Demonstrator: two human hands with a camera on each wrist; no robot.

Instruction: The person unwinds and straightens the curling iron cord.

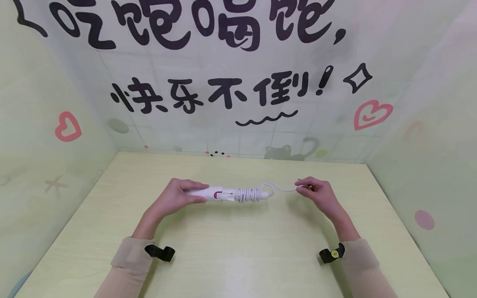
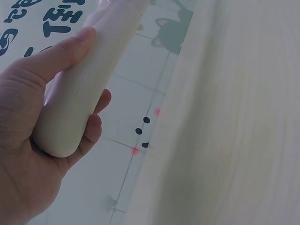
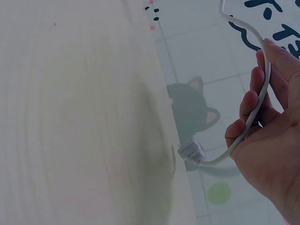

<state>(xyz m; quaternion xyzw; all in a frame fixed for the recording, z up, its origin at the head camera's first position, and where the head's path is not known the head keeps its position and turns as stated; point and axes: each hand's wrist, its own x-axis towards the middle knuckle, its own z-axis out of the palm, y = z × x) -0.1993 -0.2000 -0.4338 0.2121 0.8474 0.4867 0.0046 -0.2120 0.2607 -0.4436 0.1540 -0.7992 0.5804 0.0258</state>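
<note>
My left hand [image 1: 174,196] grips the left end of a white hair curling iron [image 1: 227,195], held level above the table. In the left wrist view its smooth, rounded white end [image 2: 70,119] lies along the palm, between thumb and fingers. A dark pink detail and a small lever show near its middle. White power cord [image 1: 246,195] is wound in several turns round its right part. From the right tip the cord runs to my right hand [image 1: 322,194], which pinches it between thumb and fingers. The plug [image 3: 191,151] hangs from the cord's free end below the fingers.
The pale wooden table [image 1: 231,252] lies beneath both hands. A printed wall sheet [image 1: 208,132] stands behind it, with side panels at left and right. Black wrist cameras [image 1: 160,252] sit on both sleeves.
</note>
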